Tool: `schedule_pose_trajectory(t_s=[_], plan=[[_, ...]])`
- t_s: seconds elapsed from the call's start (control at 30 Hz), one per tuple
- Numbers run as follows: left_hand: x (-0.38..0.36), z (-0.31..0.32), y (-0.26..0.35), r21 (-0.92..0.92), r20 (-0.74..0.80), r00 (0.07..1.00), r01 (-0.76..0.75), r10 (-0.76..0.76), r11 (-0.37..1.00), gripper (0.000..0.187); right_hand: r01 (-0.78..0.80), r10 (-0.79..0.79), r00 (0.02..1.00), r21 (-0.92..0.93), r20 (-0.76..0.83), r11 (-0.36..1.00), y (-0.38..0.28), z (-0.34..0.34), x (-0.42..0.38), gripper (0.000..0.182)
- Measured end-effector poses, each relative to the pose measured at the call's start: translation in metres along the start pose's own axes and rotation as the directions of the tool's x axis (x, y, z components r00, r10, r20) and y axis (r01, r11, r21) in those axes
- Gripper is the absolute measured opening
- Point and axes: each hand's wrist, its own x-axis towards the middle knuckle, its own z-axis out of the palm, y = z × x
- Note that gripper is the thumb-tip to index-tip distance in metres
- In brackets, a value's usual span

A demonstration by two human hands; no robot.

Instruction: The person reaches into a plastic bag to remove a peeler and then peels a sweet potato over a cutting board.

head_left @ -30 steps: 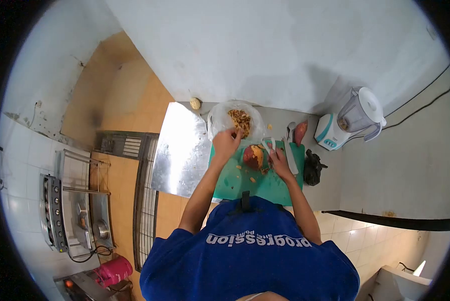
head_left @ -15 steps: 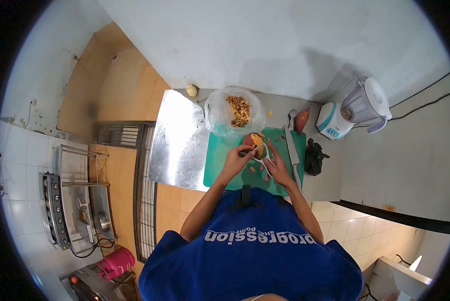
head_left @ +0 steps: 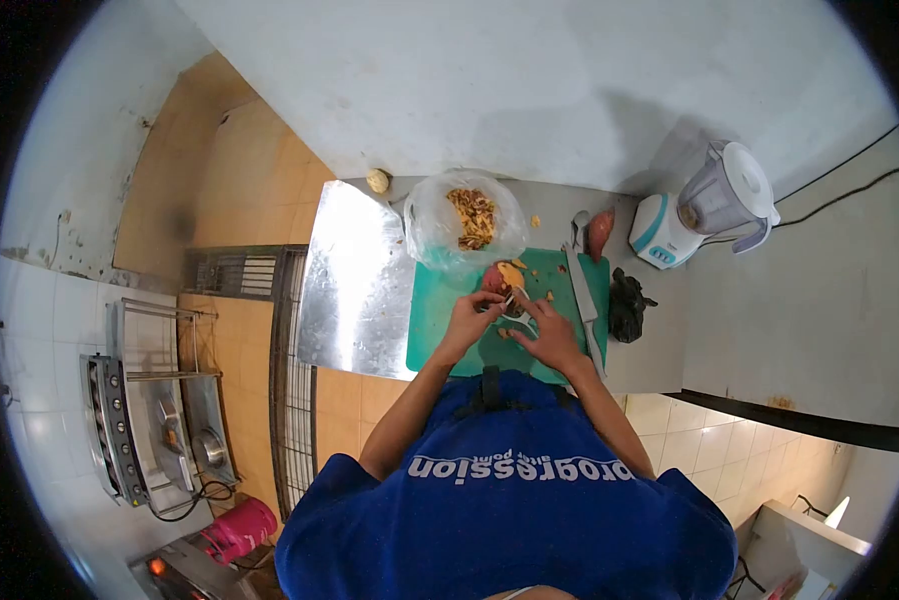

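Note:
A partly peeled sweet potato point(head_left: 495, 277), red-skinned with orange flesh showing, lies on the green cutting board point(head_left: 429, 325). Just below it is a white peeler point(head_left: 518, 318), with dark peel around its blade. My left hand point(head_left: 472, 322) pinches at the blade end, fingertips close beside the sweet potato. From the other side, my right hand point(head_left: 551, 338) has its fingers closed around the peeler, hiding most of the handle. Beyond the board, a clear plastic bag point(head_left: 425, 232) holds a heap of peelings point(head_left: 474, 218). Small scraps are scattered on the board.
A knife point(head_left: 581, 290) lies along the board's right side, near a spoon point(head_left: 580, 222) and a whole sweet potato point(head_left: 600, 234). A black plastic bag point(head_left: 627, 305) and a blender point(head_left: 704, 205) stand farther right. A pale round item point(head_left: 377, 181) sits at the back left.
My right hand has turned and shifted up over the peeler, fingers now near its blade. The peeler's handle has swung left. My left hand and the sweet potato stay nearly in place.

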Motion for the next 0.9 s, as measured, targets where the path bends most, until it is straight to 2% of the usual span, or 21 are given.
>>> schedule_pose_trajectory(t_s=[0.03, 0.1, 0.2, 0.23, 0.27, 0.3, 0.37, 0.4, 0.43, 0.5, 0.57, 0.6, 0.67, 0.8, 0.87, 0.9], plan=[[0.001, 0.001, -0.002, -0.005, -0.005, 1.000, -0.016, 0.016, 1.000, 0.021, 0.000, 0.000, 1.000, 0.000, 0.000, 1.000, -0.001, 0.000, 0.000, 0.067], [0.003, 0.003, 0.004, -0.008, -0.014, 0.999, -0.035, 0.035, 0.999, 0.021, -0.079, 0.089, 0.992, -0.113, 0.086, 0.990, -0.001, 0.000, 0.004, 0.070], [0.003, 0.005, 0.021, 0.019, -0.003, 0.999, 0.039, -0.039, 0.999, 0.025, -0.156, 0.161, 0.986, -0.076, 0.053, 0.985, 0.002, 0.000, 0.008, 0.065], [0.004, 0.006, 0.024, 0.032, -0.110, 0.993, -0.043, 0.046, 0.999, 0.026, -0.154, 0.158, 0.986, -0.076, 0.053, 0.985, 0.010, 0.007, 0.009, 0.065], [0.004, 0.005, 0.026, 0.054, -0.214, 0.968, -0.123, 0.131, 0.991, 0.028, -0.119, 0.118, 0.988, -0.001, -0.099, 0.993, 0.020, 0.016, 0.011, 0.062], [0.008, 0.001, 0.018, 0.054, -0.216, 0.967, -0.123, 0.132, 0.991, 0.028, -0.073, 0.088, 0.964, 0.069, -0.250, 0.995, 0.026, 0.021, 0.011, 0.059], [0.019, -0.011, -0.009, 0.226, -0.158, 0.960, -0.191, 0.230, 0.955, 0.036, -0.043, 0.072, 0.961, 0.113, -0.266, 0.993, 0.029, 0.020, 0.012, 0.056], [0.020, -0.011, -0.011, 0.226, -0.158, 0.961, -0.188, 0.227, 0.956, 0.036, -0.013, 0.058, 0.957, 0.155, -0.284, 0.988, 0.026, 0.016, 0.012, 0.054], [0.021, -0.010, -0.013, 0.272, -0.148, 0.960, -0.192, 0.238, 0.943, 0.041, -0.016, 0.060, 0.957, 0.156, -0.283, 0.988, 0.022, 0.013, 0.012, 0.054], [0.023, -0.008, -0.013, 0.317, -0.139, 0.959, -0.194, 0.248, 0.928, 0.045, -0.198, 0.209, 0.977, 0.181, -0.044, 0.963, 0.014, 0.007, 0.010, 0.052], [0.028, -0.006, -0.008, 0.481, -0.019, 0.933, -0.306, 0.359, 0.821, 0.050, -0.162, 0.170, 0.984, 0.120, -0.053, 0.979, 0.012, 0.012, 0.010, 0.052], [0.032, -0.005, -0.010, 0.480, -0.015, 0.933, -0.310, 0.361, 0.820, 0.050, -0.129, 0.133, 0.989, 0.058, -0.063, 0.990, 0.010, 0.013, 0.010, 0.052], [0.040, 0.001, -0.015, 0.261, -0.014, 0.903, -0.411, 0.429, 0.874, 0.047, -0.133, 0.134, 0.988, 0.023, -0.076, 0.991, 0.008, 0.014, 0.011, 0.051], [0.053, 0.006, -0.015, 0.267, -0.040, 0.911, -0.385, 0.409, 0.884, 0.041, -0.132, 0.118, 0.982, -0.086, -0.150, 0.987, 0.014, 0.023, 0.021, 0.049], [0.058, 0.007, -0.016, 0.400, -0.065, 0.940, -0.284, 0.336, 0.871, 0.035, -0.116, 0.103, 0.986, -0.091, -0.133, 0.989, 0.019, 0.025, 0.029, 0.051], [0.059, 0.009, -0.015, 0.399, -0.065, 0.940, -0.282, 0.334, 0.873, 0.035, -0.098, 0.086, 0.989, -0.093, -0.122, 0.991, 0.020, 0.024, 0.033, 0.052]])
